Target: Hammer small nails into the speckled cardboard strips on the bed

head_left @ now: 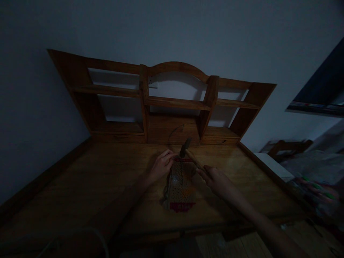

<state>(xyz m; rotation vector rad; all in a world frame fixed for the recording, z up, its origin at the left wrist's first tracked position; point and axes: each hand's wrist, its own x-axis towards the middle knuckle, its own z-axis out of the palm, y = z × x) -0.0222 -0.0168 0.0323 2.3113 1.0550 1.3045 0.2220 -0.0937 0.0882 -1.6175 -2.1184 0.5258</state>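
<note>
The room is dark. I am at a big wooden desk (pixel 88 179). At the back of it stand wooden shelves (pixel 174 103). Far on the left, low down, a pale cord (pixel 80 231) bends over the edge of the desk.

My left hand (pixel 161 166) lies on the desk near the middle. Its fingers (pixel 170 154) are bent and close together, and the tips are at the top edge of a bag. It is too dark for me to tell if they pinch something small there.

The bag (pixel 179 188) lies flat on the desk between my two hands. It has dots on it and a red strip at the near end.

Just above the top of the bag is a hammer (pixel 188 150). Its dark head is up in the air, close to my left fingertips. The wooden handle slants down to the right.

My right hand (pixel 215 179) is wrapped tight around the end of that handle.

Farther right, past the desk, is a wooden chair (pixel 286 147).
</note>
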